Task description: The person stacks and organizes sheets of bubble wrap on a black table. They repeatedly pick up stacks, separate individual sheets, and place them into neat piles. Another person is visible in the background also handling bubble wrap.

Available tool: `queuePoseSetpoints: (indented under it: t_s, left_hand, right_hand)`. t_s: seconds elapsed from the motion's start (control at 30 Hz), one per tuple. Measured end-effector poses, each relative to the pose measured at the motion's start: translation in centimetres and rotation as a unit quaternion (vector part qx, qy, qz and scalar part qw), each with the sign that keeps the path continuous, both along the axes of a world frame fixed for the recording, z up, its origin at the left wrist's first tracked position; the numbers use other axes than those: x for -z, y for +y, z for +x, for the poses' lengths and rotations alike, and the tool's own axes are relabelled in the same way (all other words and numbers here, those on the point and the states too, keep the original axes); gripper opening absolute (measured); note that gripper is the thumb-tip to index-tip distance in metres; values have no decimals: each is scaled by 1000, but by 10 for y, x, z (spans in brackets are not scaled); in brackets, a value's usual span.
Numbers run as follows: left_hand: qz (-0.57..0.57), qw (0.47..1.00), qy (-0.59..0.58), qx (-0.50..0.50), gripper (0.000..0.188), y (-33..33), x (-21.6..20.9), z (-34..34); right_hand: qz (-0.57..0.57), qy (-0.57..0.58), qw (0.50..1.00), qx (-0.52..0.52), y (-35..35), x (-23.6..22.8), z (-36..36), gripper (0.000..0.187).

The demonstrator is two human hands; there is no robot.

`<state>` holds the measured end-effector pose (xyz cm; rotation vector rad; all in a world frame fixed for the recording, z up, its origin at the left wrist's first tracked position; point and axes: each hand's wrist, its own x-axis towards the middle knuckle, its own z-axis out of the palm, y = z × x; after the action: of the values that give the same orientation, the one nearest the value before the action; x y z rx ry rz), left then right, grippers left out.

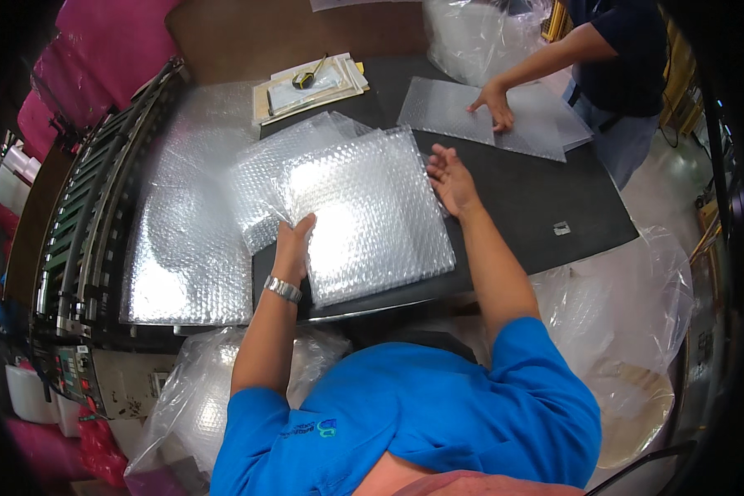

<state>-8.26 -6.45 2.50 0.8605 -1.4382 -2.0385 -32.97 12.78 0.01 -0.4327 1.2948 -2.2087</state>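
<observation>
A squared stack of clear bubble-wrap sheets [372,219] lies tilted in front of me over the dark tabletop. My left hand [294,241] grips its left edge, thumb on top and the other fingers hidden underneath. Beside the stack's upper right edge, my right hand [452,180] is open, its fingers apart and slightly curled; whether they touch the edge I cannot tell. More bubble-wrap sheets [256,178], loosely fanned, lie behind and to the left, partly covered by the stack.
A bubble-wrap web [186,240] runs along the left beside a roller machine [99,190]. Papers [306,95] with a tape measure [304,80] sit at the back. Across the table [546,207], a co-worker's hand [494,106] presses on other sheets [446,112]. Plastic bags [612,306] stand right.
</observation>
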Motion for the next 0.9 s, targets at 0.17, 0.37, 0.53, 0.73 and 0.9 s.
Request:
queuePoseSetpoints:
  t_s: [0.17,0.37,0.53,0.73,0.9]
  left_hand:
    - [-57,992,-56,96,58,5,-7,28]
    - [-76,991,20,106,61,19,-8,43]
    - [-280,947,109,110,63,20,-63,65]
    - [-393,899,86,173,64,-14,-91,95]
    - [-517,842,-54,146,54,-50,-14,101]
  right_hand:
    - [181,230,952,-87,1,-10,24,90]
    - [215,312,923,-73,-12,-16,35,107]
    - [-25,306,951,-34,12,-88,40,125]
    - [-96,400,912,-5,21,-119,42,141]
    - [-72,329,938,-78,21,-77,37,129]
